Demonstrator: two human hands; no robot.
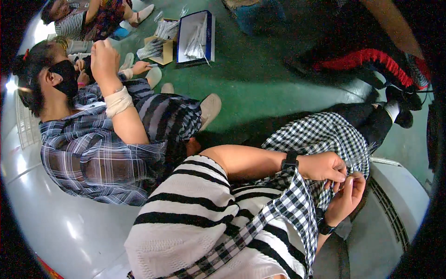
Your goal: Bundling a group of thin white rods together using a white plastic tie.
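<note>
My left hand [323, 167], with a black watch [290, 161] on its wrist, reaches across over my lap, thumb and fingertips pinched. Close by, my right hand [347, 197] comes up from below with its fingertips drawn together, almost touching the left ones. Whatever is held between the fingertips is too small to make out. Beneath both hands lies the black-and-white checked apron [320, 135] spread across my knees. A few thin pale strands [373, 147] stick out at the apron's far right edge.
To my left sits a co-worker in a plaid garment [100, 162], one hand [106, 58] raised. A blue-edged box [211, 37] and a yellow carton [168, 53] with bundles of thin pieces stand on the green floor [195, 83]. A grey vented casing [390, 214] is at my right.
</note>
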